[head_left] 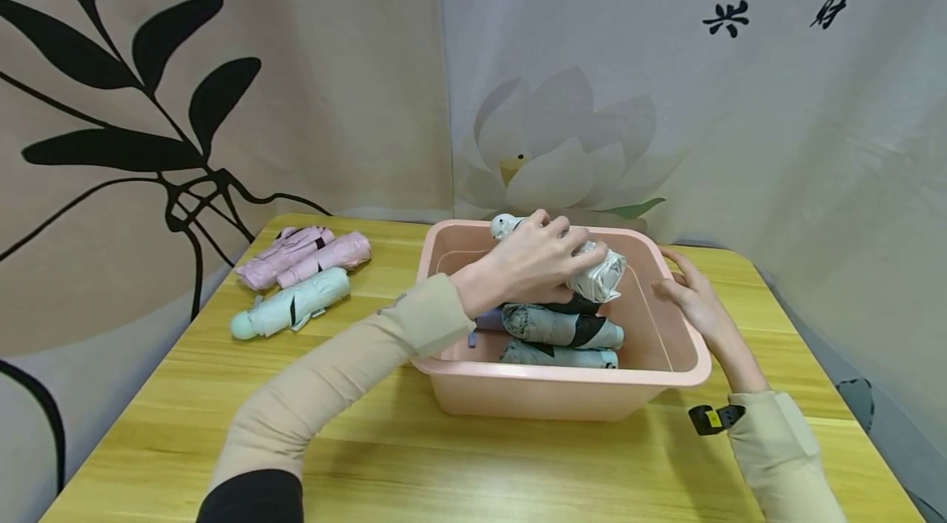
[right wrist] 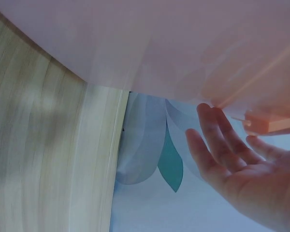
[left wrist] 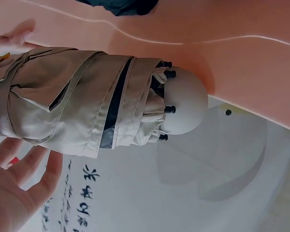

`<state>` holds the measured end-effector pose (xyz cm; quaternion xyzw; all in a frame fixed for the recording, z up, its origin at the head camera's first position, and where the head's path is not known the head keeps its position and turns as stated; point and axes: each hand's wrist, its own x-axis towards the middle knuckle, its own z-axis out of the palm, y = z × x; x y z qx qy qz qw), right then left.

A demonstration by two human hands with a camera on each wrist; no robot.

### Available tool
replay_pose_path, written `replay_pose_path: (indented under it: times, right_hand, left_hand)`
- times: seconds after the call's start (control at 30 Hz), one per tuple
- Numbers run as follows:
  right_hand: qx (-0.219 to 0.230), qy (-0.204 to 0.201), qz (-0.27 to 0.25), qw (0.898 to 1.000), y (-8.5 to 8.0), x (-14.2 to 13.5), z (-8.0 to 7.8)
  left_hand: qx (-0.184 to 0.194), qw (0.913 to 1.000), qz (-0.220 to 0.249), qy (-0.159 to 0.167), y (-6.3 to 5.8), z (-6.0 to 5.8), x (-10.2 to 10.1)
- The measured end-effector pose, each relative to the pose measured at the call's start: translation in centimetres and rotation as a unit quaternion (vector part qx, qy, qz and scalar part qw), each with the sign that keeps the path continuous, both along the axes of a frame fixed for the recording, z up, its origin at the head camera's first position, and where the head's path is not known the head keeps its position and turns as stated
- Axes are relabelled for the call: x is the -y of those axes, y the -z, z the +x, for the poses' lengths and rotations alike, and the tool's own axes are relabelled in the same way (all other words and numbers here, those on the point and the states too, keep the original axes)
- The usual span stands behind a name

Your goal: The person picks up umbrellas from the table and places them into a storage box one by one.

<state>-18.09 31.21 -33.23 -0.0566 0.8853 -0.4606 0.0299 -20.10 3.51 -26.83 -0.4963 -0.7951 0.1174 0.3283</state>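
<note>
My left hand (head_left: pixel 527 261) grips a folded off-white umbrella (head_left: pixel 602 275) above the pink plastic bin (head_left: pixel 547 391). The left wrist view shows this umbrella (left wrist: pixel 87 101) close up, with its rounded pale cap and black rib tips; part of its length is outside that view. Inside the bin lie a grey-green folded umbrella (head_left: pixel 543 324), a teal one (head_left: pixel 558 355), a bluish one (head_left: pixel 490 321) and something dark, partly covered. At the bin's right side, my right hand (head_left: pixel 691 301) touches the rim. Its fingers (right wrist: pixel 208 130) look relaxed and fairly straight against the outer wall.
On the wooden table (head_left: pixel 370 457), left of the bin, two pink folded umbrellas (head_left: pixel 325 258) lie beside a mint-green one (head_left: pixel 296 305). A printed curtain (head_left: pixel 355 79) hangs behind the table's back edge.
</note>
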Motion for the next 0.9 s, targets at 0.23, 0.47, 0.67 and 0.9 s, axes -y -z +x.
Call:
replay_pose_path:
  times: [0.23, 0.47, 0.67, 0.9]
  right_hand:
    - [-0.005, 0.001, 0.003, 1.0, 0.07, -0.07, 0.02]
    - [-0.006, -0.003, -0.003, 1.0, 0.1, -0.07, -0.01]
    - [-0.008, 0.005, -0.015, 1.0, 0.08, -0.04, -0.02]
    - [-0.009, 0.004, -0.014, 1.0, 0.15, -0.02, -0.09]
  left_hand:
    - [0.007, 0.9999, -0.012, -0.002, 0.24, 0.0, -0.48]
    - [0.051, 0.9976, -0.041, -0.021, 0.23, 0.03, -0.69]
    - [0.056, 0.9973, -0.045, -0.014, 0.52, -0.13, -0.82]
    - [0.019, 0.9988, -0.046, 0.008, 0.85, -0.19, -0.64]
